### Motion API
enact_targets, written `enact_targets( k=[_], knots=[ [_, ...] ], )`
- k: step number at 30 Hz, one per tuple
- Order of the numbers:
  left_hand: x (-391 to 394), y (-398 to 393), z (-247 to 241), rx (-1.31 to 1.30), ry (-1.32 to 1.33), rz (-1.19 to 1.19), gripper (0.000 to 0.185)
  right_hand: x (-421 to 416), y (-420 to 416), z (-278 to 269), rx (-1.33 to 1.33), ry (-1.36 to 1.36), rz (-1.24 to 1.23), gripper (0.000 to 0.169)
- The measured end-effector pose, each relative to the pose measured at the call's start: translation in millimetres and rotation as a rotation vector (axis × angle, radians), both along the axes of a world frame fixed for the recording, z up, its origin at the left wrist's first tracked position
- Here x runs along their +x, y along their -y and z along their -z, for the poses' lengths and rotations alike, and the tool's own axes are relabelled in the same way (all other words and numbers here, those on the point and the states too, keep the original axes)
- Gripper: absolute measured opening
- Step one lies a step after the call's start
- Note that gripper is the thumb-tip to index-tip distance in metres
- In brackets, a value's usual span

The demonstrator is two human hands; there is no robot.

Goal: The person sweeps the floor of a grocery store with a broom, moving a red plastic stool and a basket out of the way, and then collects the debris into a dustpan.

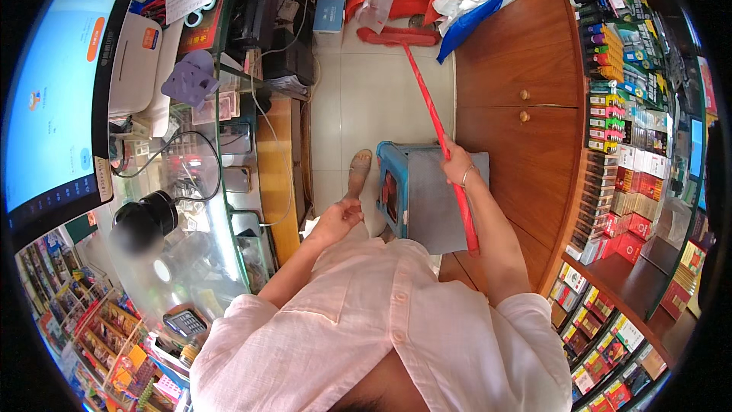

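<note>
My right hand (pixel 459 165) is closed around the red handle (pixel 428 97) of a long-handled floor tool, a broom or mop. Its wide red head (pixel 398 36) lies on the tiled floor at the top, against plastic bags. The handle slants down past my right forearm. Near my lap on the left, my left hand (pixel 341 220) is held with its fingers bent; whether anything small is between them cannot be told. Beside my sandaled foot (pixel 361 166) stands a blue and grey box-like container (pixel 437 200) with an opening on its side, below my right hand.
A glass counter (pixel 229 229) with phones, a monitor (pixel 51 80) and a black device (pixel 146 220) borders the left. Wooden cabinet doors (pixel 514 57) and shelves of lighters and packs line the right. Red, white and blue bags (pixel 469 6) and a blue-topped box (pixel 329 17) stand at the far end.
</note>
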State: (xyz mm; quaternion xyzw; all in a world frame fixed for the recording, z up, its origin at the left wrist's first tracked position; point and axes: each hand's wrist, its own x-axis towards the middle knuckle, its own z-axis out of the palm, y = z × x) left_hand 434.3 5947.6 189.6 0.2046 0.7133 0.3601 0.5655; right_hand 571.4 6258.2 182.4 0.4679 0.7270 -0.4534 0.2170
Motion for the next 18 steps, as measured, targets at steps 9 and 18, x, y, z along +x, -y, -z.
enact_targets(
  k=[9, 18],
  knots=[
    [-0.8, -6.6, 2.2, -0.037, -0.013, 0.023, 0.034, 61.9, 39.3, -27.7, -0.095, 0.144, 0.081, 0.073],
    [9.8, -29.9, 22.0, 0.083, -0.069, 0.124, 0.04, 94.8, 85.4, -114.6, -0.657, -0.055, 0.588, 0.074]
  ],
)
